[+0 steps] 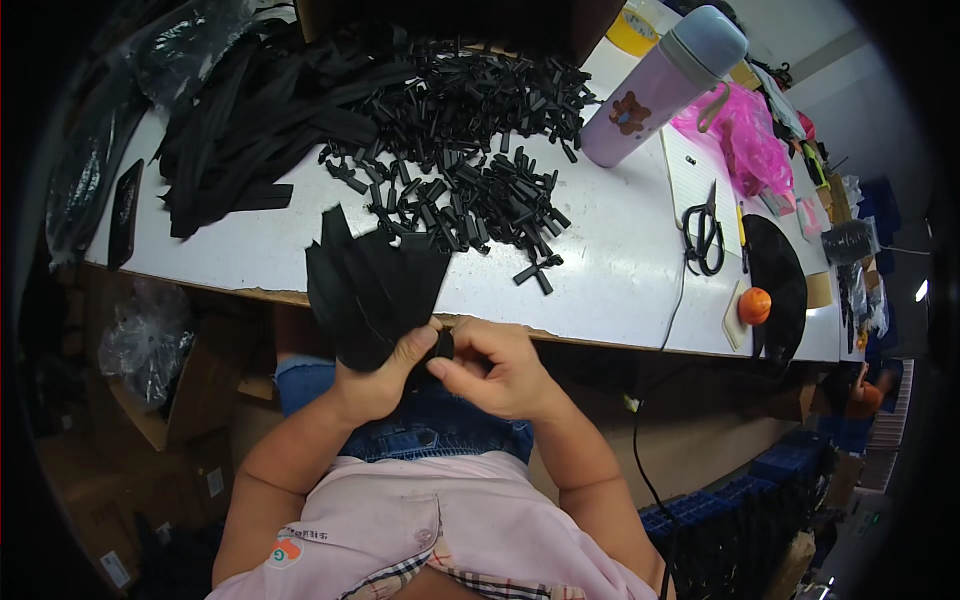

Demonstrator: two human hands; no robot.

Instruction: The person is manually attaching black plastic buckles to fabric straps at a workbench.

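Note:
My left hand (378,388) is closed round a fanned bundle of black zipper-tape-like strips (375,285), which rises over the table's near edge. My right hand (495,365) is beside it, thumb and fingers curled at the lower end of the strips. A small dark piece shows between the two hands; what the right fingers pinch is mostly hidden. Beyond the hands lies a heap of small black parts (480,200) resembling zipper sliders with pulls. Further left, more black strips (240,120) are piled on the white table (610,270).
A lilac bottle (650,95) stands at the back right. Black scissors (704,235), an orange ball-like object (755,306) and a pink plastic bag (740,135) are on the right. A dark phone-like slab (124,213) lies far left. A cable (640,450) hangs by the table edge.

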